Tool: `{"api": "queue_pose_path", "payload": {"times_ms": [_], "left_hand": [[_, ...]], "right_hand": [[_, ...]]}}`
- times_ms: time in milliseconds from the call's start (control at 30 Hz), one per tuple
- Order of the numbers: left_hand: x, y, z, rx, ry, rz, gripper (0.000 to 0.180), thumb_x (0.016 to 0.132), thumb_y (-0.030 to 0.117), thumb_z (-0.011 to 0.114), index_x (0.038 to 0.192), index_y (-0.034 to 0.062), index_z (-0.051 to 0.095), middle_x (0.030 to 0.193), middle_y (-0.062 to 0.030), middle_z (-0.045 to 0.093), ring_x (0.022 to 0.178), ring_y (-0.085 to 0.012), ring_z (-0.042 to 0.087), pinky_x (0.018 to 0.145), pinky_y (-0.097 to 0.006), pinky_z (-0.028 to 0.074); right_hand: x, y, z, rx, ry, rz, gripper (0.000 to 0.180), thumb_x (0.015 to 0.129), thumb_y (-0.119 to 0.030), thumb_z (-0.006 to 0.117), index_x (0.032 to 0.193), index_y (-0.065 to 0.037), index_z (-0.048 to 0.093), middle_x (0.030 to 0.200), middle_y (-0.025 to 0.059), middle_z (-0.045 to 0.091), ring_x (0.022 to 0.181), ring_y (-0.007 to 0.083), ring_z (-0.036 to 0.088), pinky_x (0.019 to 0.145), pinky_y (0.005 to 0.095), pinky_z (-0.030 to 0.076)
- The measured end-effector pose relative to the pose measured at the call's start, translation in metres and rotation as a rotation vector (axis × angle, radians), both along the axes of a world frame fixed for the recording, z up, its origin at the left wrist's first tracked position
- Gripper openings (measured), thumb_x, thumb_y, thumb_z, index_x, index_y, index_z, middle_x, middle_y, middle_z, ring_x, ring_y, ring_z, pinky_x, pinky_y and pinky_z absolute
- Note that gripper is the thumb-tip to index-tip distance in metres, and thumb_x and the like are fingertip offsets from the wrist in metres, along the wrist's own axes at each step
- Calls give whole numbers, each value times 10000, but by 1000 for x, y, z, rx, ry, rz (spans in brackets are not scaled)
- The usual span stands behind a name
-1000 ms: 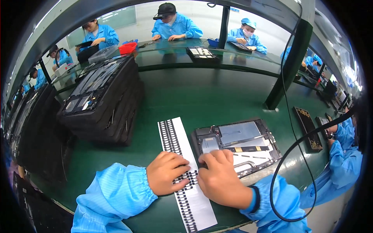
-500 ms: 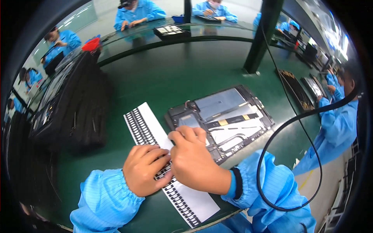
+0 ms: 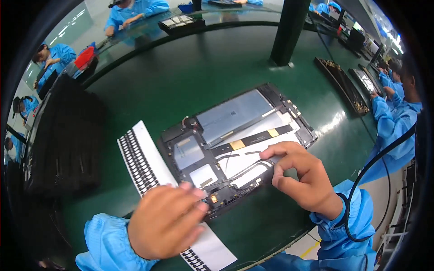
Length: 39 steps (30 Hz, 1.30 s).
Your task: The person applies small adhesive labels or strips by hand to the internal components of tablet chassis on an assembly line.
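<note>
An opened flat electronic device (image 3: 226,163), like a tablet, lies tilted on the bench, with grey-blue panels, black tape and thin cables inside. My right hand (image 3: 304,178) is at its near right edge, index finger over the inside and thumb outside the rim, apparently pinching the edge. Blurred by motion, my left hand (image 3: 165,221) hovers at the device's near left corner, above a long white sheet (image 3: 153,147) with rows of black adhesive-looking pieces. Whether its fingers hold anything cannot be made out. The sheet's middle is hidden under that hand.
A tall stack of black panels (image 3: 63,135) stands at the left. A dark post (image 3: 289,34) rises from the green bench (image 3: 190,77). At the right lie a black tray (image 3: 341,86) and a looping black cable (image 3: 357,185). Several co-workers in blue sit around.
My hands have parted from the sheet. The right has moved over to the device's right edge, the left toward its near corner. The whole view has shifted.
</note>
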<state>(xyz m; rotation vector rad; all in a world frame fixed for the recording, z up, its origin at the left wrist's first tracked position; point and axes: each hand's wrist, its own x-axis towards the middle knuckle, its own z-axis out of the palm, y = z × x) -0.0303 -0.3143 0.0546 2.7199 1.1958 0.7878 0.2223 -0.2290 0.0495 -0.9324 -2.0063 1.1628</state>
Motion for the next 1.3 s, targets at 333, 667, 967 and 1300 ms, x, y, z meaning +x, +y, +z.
{"api": "queue_pose_path", "payload": {"times_ms": [333,667,967,1300], "left_hand": [[42,26,-27,32,80,-253,193,673,62,632,854,-5,633,947,-116,613,817,-231,567,638,-309,464],[41,25,-26,67,153,-209,154,706,62,574,844,48,643,987,-68,613,891,-200,556,694,-275,457],[52,33,-18,45,27,-150,150,717,57,570,845,11,634,989,-123,609,899,-235,576,706,-289,479],[51,41,-23,67,32,-230,176,709,25,554,852,-57,613,989,-173,597,895,-266,580,692,-315,495]], "right_hand": [[-4,8,-11,185,-100,52,68,629,-17,594,669,-54,553,1137,136,520,1126,327,401,951,425,283],[-6,9,-10,185,-136,37,89,632,-53,626,644,-50,538,1108,127,526,1081,313,423,916,400,278],[-5,9,-10,193,-139,36,71,606,-39,606,647,-56,551,1120,146,532,1105,333,417,938,428,263],[4,11,-7,189,-98,57,128,561,-44,661,664,-54,586,1048,151,565,984,300,504,817,375,376]]}}
